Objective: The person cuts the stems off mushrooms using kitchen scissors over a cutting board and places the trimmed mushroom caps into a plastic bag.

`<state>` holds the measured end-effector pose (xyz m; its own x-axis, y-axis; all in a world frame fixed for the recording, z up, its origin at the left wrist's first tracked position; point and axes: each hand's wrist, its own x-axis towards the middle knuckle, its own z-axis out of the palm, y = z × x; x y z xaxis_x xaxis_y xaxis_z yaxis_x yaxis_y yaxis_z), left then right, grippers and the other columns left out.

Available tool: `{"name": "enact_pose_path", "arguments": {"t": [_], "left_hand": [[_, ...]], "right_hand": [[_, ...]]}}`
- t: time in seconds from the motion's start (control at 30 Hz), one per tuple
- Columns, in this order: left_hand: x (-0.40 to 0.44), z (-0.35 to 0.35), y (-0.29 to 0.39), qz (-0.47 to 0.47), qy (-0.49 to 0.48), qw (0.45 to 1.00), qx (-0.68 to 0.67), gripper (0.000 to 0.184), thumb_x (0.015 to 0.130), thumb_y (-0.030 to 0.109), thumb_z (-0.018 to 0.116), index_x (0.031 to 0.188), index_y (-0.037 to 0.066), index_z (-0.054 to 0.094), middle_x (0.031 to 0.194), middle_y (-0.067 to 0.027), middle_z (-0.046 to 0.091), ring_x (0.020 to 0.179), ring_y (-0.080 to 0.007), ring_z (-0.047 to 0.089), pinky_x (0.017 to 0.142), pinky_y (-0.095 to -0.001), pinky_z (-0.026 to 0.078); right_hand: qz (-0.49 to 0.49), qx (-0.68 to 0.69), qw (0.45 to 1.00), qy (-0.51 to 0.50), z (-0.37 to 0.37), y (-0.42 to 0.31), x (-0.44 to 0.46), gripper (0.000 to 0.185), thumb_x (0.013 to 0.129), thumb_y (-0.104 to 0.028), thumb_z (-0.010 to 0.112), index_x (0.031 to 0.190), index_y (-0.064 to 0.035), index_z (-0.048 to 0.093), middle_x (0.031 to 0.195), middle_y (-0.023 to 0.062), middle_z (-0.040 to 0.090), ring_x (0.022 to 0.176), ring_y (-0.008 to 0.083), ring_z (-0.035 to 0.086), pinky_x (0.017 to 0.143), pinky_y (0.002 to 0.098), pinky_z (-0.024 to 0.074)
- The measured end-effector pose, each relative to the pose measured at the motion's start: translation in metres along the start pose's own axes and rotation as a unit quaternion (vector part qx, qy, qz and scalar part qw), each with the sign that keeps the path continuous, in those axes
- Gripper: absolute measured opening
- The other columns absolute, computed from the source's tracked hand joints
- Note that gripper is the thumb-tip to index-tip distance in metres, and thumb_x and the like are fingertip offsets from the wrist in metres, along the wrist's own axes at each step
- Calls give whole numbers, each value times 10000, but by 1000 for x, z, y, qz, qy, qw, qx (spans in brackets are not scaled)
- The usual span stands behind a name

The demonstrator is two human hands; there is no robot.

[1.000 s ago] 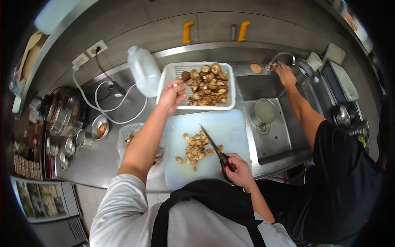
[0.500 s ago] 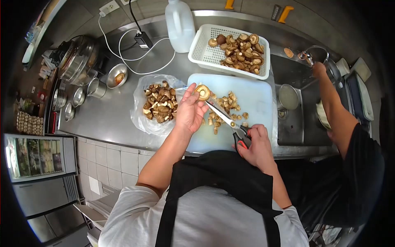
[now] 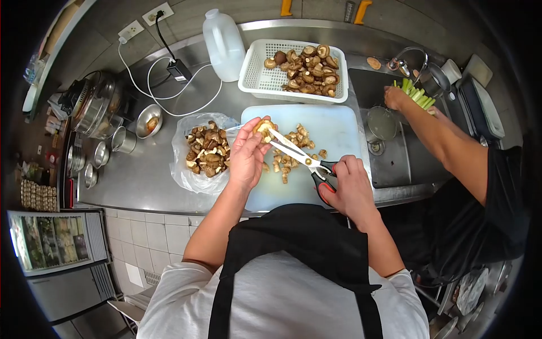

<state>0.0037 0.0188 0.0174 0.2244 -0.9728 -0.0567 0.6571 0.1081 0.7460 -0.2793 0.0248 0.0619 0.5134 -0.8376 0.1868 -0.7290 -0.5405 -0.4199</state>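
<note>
My left hand (image 3: 248, 153) holds a mushroom (image 3: 263, 128), its pale underside showing, over the left part of a white cutting board (image 3: 333, 127). In my right hand (image 3: 351, 189) are scissors (image 3: 307, 161) with black and red handles; their blades are slightly apart and the tips touch or nearly touch the mushroom. Small cut mushroom stems (image 3: 285, 161) lie on the board beneath the blades. Left of my left hand, a clear plastic bag (image 3: 183, 176) holds several mushrooms. Behind the board, a white basket (image 3: 254, 85) contains several whole mushrooms.
At the right, a co-worker's arm (image 3: 446, 133) reaches over the sink (image 3: 389, 164), a hand at green stalks (image 3: 416, 95). A plastic jug (image 3: 224, 48) stands behind, beside a cable and adapter (image 3: 179, 70). Metal bowls (image 3: 149, 121) sit at the left.
My left hand has come from the basket to the scissors with a mushroom. My right hand has raised the scissors and opened their blades. Green stalks now show at the co-worker's hands.
</note>
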Motion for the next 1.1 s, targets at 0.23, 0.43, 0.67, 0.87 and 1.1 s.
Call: {"name": "enact_pose_path", "arguments": {"t": [0.23, 0.43, 0.67, 0.87, 1.1], "left_hand": [[-1, 5, 12, -24, -13, 997, 77, 355, 1092, 118, 508, 1427, 4, 540, 1413, -197, 644, 1196, -290, 695, 971, -379, 584], [9, -6, 22, -51, 16, 991, 120, 349, 1095, 150, 497, 1397, -11, 566, 1349, -196, 687, 1100, -254, 728, 865, -330, 628], [9, -4, 28, -75, 9, 982, 172, 349, 1114, 210, 492, 1378, 6, 592, 1318, -172, 713, 1022, -180, 726, 765, -260, 575], [10, 7, 25, -78, 11, 978, 193, 314, 1122, 234, 515, 1348, 43, 620, 1311, -142, 727, 932, -124, 695, 747, -233, 523], [16, 3, 29, -107, -48, 964, 238, 296, 1121, 312, 537, 1271, 93, 667, 1197, -54, 780, 928, -86, 683, 742, -227, 482]], "right_hand": [[10, -44, 999, 20, -5, 1, 0, 423, 733, -185, 893, 1028, -6, 648, 1174, 147, 597, 1075, 359, 582, 926, 455, 521], [0, -38, 999, 21, -6, 7, -2, 413, 724, -192, 894, 1005, -12, 650, 1181, 148, 597, 1080, 351, 585, 916, 460, 529], [8, -34, 998, 45, -17, 6, -5, 427, 709, -232, 891, 993, -25, 649, 1166, 149, 592, 1096, 354, 582, 940, 446, 520], [10, -34, 999, 18, -14, 10, 0, 412, 729, -249, 883, 997, -29, 660, 1176, 145, 595, 1102, 351, 583, 946, 449, 518], [2, -45, 999, 7, -15, 14, 2, 412, 720, -234, 902, 991, -34, 664, 1170, 126, 601, 1095, 343, 594, 934, 451, 528]]}}
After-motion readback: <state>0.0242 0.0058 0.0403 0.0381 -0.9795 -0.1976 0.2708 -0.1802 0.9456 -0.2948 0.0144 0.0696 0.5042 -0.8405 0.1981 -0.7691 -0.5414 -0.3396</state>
